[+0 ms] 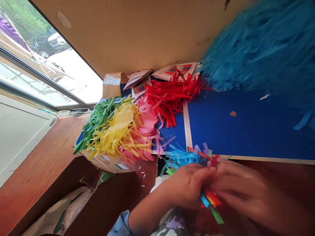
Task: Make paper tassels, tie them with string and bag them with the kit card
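My left hand (188,183) is closed around a bundle of coloured paper strips (213,198); orange, blue, yellow and green ends stick out below it. My right hand (242,186) meets it at the thumb, its fingers bent and pinching the same strips, slightly blurred. Red and pink strip ends show above the fingertips. Just beyond my left hand lies light blue fringed paper (183,157), partly hidden by that hand. On the blue table (211,127) are piles of fringed paper in green (102,118), yellow (115,134), pink (147,118) and red (169,93).
A large blue fringe mass (258,49) fills the upper right. Paper envelopes (137,78) and a brown paper packet (112,85) lie against the wall. An open cardboard box (110,193) stands at the lower left, below a window (49,62). Small paper scraps dot the floor.
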### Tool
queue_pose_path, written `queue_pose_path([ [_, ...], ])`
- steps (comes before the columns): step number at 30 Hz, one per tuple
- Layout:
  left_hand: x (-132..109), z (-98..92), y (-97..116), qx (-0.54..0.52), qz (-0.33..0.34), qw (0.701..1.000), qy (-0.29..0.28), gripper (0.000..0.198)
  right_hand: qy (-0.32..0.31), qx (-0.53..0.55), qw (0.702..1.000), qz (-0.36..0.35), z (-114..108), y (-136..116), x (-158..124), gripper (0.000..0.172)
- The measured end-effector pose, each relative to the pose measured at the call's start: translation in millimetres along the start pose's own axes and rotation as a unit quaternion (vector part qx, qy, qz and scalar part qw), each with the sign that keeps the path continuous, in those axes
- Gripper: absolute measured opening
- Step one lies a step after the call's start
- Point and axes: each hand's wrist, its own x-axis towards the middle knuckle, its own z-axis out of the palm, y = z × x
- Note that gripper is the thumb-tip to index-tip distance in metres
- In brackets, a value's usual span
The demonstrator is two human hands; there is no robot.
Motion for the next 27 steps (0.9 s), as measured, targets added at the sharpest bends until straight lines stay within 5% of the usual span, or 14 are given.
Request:
queue_pose_path([
  [13, -12, -3.4, 3, -0.104, -0.097, 0.987, -0.075, 0.089, 0.001, 0.092, 0.996, 0.011, 14, -1, 0, 0.015],
  [22, -13, -1.4, -2, -0.158, -0.085, 0.980, -0.086, 0.091, 0.097, 0.084, 0.992, -0.013, 32, -1, -5, 0.027],
  [27, -10, -2.5, -4, -0.094, -0.073, 0.990, -0.070, 0.082, 0.086, 0.046, 0.995, -0.027, 32, -3, -8, 0.021],
])
